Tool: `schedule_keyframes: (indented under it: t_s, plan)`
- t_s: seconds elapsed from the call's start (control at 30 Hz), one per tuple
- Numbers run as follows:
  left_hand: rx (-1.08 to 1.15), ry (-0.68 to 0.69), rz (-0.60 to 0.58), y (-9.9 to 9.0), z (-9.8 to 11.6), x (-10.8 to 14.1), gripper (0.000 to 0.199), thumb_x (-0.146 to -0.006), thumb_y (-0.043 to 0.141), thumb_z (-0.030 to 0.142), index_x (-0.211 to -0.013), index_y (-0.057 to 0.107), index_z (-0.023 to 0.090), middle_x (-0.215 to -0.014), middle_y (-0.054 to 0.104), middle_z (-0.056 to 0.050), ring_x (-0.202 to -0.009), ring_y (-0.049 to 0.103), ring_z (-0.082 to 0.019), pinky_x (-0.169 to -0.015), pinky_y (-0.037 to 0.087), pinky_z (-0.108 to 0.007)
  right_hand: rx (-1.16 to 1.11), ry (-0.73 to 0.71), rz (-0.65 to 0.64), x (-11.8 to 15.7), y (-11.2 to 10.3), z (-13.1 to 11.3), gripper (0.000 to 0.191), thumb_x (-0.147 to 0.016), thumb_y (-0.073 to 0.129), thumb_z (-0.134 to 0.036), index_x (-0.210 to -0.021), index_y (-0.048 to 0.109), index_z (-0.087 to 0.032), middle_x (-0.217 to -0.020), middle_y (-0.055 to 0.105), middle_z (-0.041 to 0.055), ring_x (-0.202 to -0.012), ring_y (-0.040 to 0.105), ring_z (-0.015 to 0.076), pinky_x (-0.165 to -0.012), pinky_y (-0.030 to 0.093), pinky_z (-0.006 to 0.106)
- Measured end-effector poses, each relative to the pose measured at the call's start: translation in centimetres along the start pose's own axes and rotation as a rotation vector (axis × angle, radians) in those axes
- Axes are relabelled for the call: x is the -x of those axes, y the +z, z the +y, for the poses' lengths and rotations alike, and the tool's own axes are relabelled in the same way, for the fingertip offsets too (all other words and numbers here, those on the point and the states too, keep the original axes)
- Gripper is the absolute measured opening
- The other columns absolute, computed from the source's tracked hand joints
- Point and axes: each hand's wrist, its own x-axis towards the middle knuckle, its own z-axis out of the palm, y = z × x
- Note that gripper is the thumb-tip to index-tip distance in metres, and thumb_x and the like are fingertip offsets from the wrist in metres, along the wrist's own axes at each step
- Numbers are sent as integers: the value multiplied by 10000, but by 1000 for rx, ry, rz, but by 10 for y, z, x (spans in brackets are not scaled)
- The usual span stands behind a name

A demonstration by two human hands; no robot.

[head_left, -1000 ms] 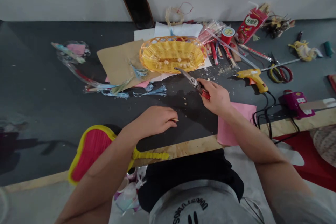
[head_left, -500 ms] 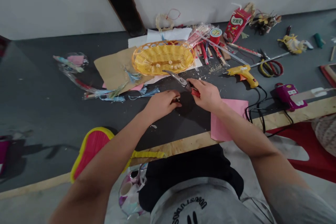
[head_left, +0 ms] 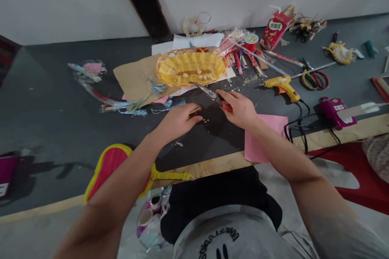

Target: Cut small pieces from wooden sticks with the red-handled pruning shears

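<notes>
My right hand [head_left: 240,109] is closed around the red handles of pruning shears [head_left: 209,92], whose dark curved blades point left toward a yellow woven basket [head_left: 191,62]. A few small pale pieces lie in the basket. My left hand [head_left: 182,119] is beside the shears, its fingers curled together. A thin, light-edged thing shows between its fingertips, too small to name. Tiny pale bits [head_left: 206,120] lie on the dark table just right of that hand. Blue tassels [head_left: 170,106] rest behind the left hand.
To the right are a yellow glue gun [head_left: 282,85] with a black cord, scissors [head_left: 314,77], pink paper [head_left: 264,137] and a purple box [head_left: 336,111]. A red drink carton [head_left: 275,28] and thread spool [head_left: 251,41] stand behind. A pink-and-yellow fan-shaped piece [head_left: 109,166] lies under my left forearm.
My left hand has drawn slightly left, and the tiny pale bits now show on the table by its fingertips. My right hand and the shears have hardly moved. The view has shifted slightly.
</notes>
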Motion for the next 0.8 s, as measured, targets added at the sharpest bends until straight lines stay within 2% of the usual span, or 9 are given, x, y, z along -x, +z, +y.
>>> schedule_keyframes:
  t_s: [0.1, 0.17, 0.23, 0.3, 0.37, 0.53, 0.67, 0.8]
  plan:
    - [284, -90, 155, 1, -9, 10, 359, -896, 584, 432, -1088, 710, 156, -967, 740, -91, -811, 649, -215, -749, 481, -322, -31, -27, 149, -1, 4, 4, 453, -871, 636, -226, -1322, 597, -206, -1141, 644, 121, -1062, 617, 275, -954, 525, 426]
    - [543, -141, 203, 5, -15, 12, 368, -853, 655, 464, -1046, 713, 156, -862, 712, -66, -665, 574, -155, -640, 447, -285, -38, 10, 216, -2, 6, 5, 306, -831, 671, -214, -1133, 622, -212, -1038, 629, 101, -982, 602, 271, -892, 531, 435]
    - [828, -156, 222, 9, -19, 11, 385, -792, 745, 478, -1003, 713, 157, -798, 676, -42, -554, 476, -98, -541, 381, -247, -37, 19, 224, -3, 7, 7, 131, -829, 676, -225, -921, 583, -233, -908, 616, 66, -898, 586, 256, -842, 522, 426]
    - [1056, -135, 241, 12, -21, 9, 407, -739, 818, 476, -971, 721, 154, -767, 648, -28, -512, 417, -67, -492, 318, -226, -26, -27, 200, -3, 7, 8, 153, -856, 671, -260, -792, 533, -244, -828, 608, 45, -847, 581, 238, -844, 507, 422]
    - [1203, -107, 240, 12, -22, 9, 431, -712, 858, 473, -969, 742, 146, -761, 641, -31, -519, 416, -60, -485, 299, -220, -19, -72, 183, -2, 7, 10, 229, -869, 685, -303, -723, 520, -239, -836, 640, 49, -836, 601, 226, -865, 499, 424]
    - [1323, -121, 165, 13, -22, 11, 428, -737, 861, 464, -989, 775, 129, -780, 655, -55, -548, 445, -67, -484, 298, -215, -37, -85, 192, 0, 7, 13, 296, -878, 701, -346, -658, 543, -224, -1047, 747, 103, -945, 693, 250, -915, 498, 459]
    - [1345, -131, 144, 17, -24, 12, 421, -749, 855, 467, -996, 782, 133, -780, 663, -55, -540, 445, -60, -483, 296, -212, -130, -78, 242, 1, 3, 5, 317, -893, 695, -350, -651, 534, -223, -1185, 734, 132, -1071, 694, 282, -943, 502, 478]
    - [1338, -138, 104, 20, -25, 12, 460, -704, 891, 459, -1020, 782, 143, -787, 677, -54, -565, 450, -62, -496, 313, -207, -245, -64, 260, 4, 0, -9, 145, -903, 681, -338, -834, 657, -213, -1180, 668, 134, -998, 652, 243, -880, 532, 438]
